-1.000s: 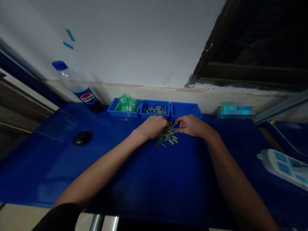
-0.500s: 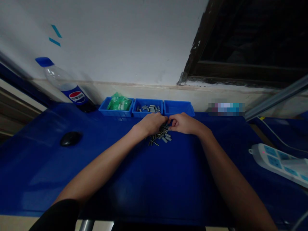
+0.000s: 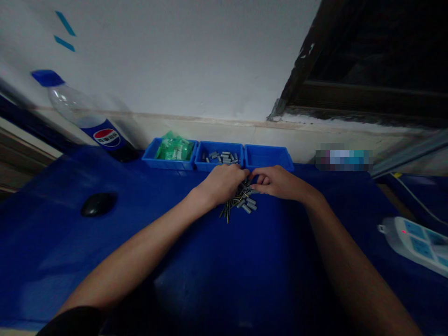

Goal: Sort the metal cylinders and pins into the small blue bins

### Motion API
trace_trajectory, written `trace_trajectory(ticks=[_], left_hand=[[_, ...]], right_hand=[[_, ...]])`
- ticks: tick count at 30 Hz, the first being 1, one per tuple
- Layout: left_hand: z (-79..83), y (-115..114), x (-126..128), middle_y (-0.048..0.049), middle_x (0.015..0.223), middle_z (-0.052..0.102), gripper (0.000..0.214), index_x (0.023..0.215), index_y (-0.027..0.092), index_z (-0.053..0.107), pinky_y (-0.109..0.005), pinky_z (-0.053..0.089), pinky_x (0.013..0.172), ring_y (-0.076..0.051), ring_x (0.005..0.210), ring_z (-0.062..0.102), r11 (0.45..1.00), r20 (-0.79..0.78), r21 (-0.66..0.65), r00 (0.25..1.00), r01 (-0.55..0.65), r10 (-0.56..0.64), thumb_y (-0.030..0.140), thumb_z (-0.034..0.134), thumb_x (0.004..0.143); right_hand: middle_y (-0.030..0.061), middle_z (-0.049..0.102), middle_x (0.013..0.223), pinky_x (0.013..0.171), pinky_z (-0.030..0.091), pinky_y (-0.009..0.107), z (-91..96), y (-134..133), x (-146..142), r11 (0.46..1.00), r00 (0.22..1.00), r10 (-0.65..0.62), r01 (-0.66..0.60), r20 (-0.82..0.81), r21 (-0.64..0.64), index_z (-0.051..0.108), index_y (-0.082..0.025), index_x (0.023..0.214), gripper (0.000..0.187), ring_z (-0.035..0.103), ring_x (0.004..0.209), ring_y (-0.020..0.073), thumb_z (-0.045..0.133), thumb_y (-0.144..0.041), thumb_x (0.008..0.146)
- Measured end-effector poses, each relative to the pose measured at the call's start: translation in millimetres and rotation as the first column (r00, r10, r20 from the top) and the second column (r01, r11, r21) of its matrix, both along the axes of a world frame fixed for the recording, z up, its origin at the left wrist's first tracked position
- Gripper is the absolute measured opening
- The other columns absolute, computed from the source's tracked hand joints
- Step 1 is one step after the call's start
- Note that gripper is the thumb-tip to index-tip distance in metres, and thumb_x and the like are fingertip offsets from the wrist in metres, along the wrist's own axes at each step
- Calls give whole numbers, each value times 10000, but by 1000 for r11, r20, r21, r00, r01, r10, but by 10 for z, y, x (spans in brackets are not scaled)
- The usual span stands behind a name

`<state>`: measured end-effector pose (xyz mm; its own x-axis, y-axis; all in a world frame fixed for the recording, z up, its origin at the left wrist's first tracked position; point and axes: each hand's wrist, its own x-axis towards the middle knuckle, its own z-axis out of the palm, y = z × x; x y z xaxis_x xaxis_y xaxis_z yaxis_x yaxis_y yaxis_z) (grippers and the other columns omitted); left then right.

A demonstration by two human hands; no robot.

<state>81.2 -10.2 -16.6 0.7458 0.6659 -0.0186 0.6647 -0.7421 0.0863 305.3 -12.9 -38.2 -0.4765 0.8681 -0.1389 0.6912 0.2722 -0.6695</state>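
My left hand (image 3: 227, 183) is closed, bent over a small pile of thin brassy screws (image 3: 228, 210) and short grey metal cylinders (image 3: 249, 206) on the blue tabletop. Its fingertips are partly hidden, so what they hold does not show. From the other side, my right hand (image 3: 280, 182) reaches to the same pile, thumb and forefinger curled in close to the left fingertips. Any piece between those fingers is too small to make out. Behind the hands, a blue tray (image 3: 203, 165) contains more grey metal pieces (image 3: 226, 157).
Beside that tray stand a blue tray (image 3: 168, 164) with a green plastic bag (image 3: 175, 148) and another blue tray (image 3: 268, 156). A cola bottle (image 3: 107, 135) and a black mouse (image 3: 98, 204) are on the left. A white power strip (image 3: 416, 242) lies at right.
The view has shifted slightly, so the trays and pile sit a little farther right. Both hands stay at the pile, and a few screws and cylinders lie slightly differently.
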Motion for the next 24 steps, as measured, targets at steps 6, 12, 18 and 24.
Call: trace_trajectory(ticks=[6,12,18,24], left_hand=[[114,32,-91,-132,1023,763,332,1185,154,714,-345,497,729,-256,924,738,995,112,-97,994,25,-14,62,534,922],[107,55,-128,-111,1104,777,374,1220,155,730,-347,537,853,-225,984,742,984,367,-142,929,106,-48,65,504,935],[107,63,-135,-78,998,800,290,1100,132,760,-298,615,807,-190,883,784,947,611,-303,785,110,104,82,609,858],[126,106,-178,-94,1059,796,257,1084,131,760,-296,658,848,-191,921,802,919,667,-375,724,122,177,128,624,866]], right_hand=[[61,792,820,664,503,337,7,-20,20,1000,999,25,-25,27,16,754,-190,1098,248,737,731,229,695,-340,909],[73,806,835,684,531,353,-8,-49,46,999,1000,14,-14,-25,33,766,-192,1118,242,748,750,235,701,-284,904],[91,814,847,735,587,402,20,-50,53,997,991,-81,81,-108,-4,781,-180,1118,283,778,787,266,732,-318,876],[98,834,851,799,640,422,116,-35,-33,958,893,-213,110,-396,-266,812,-182,994,279,794,773,247,834,-365,784]])
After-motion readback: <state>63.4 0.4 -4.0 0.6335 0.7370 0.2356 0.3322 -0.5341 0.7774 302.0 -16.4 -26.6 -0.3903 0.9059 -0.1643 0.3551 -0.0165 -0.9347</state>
